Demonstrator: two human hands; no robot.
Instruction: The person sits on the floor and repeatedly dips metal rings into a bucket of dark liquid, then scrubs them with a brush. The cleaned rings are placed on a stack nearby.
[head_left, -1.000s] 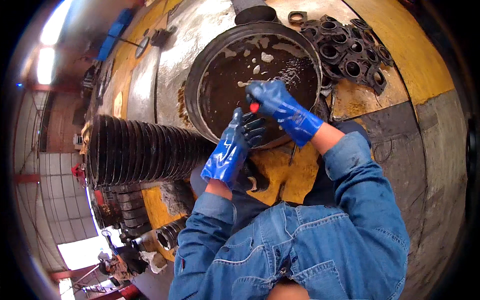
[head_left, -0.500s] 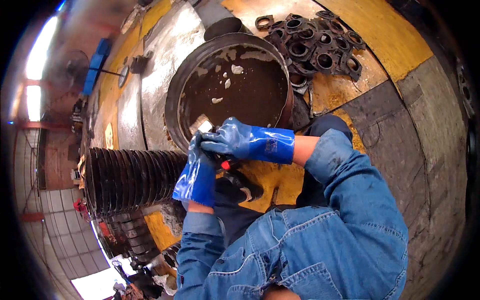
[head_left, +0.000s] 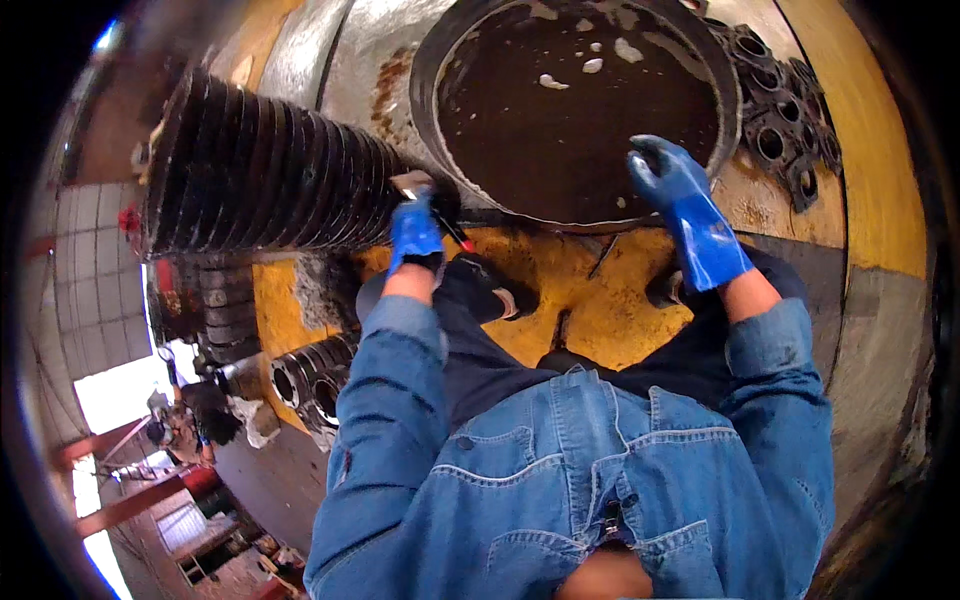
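Observation:
My left hand (head_left: 415,228), in a blue rubber glove, is closed round a flat paintbrush (head_left: 411,181). The pale bristles point up past the fingers, and a dark handle with a red end sticks out below. Right beside this hand lies a long stack of dark, round ribbed discs (head_left: 280,170). My right hand (head_left: 672,178), gloved alike, hovers over the near right part of a wide round tub (head_left: 426,100), thumb and fingers apart with nothing between them. Dark brown liquid (head_left: 560,140) with scraps of white foam fills the tub.
Several dark metal flanges with round holes (head_left: 780,125) are piled right of the tub. More cylindrical metal parts (head_left: 310,385) lie at the lower left. A yellow floor plate (head_left: 560,290) lies between my feet. Farther left, a person (head_left: 195,415) is near a bright opening.
My hands, together at the tub's near edge before, have parted. The left went left with the brush toward the disc stack; the right moved right over the tub. The view has shifted too.

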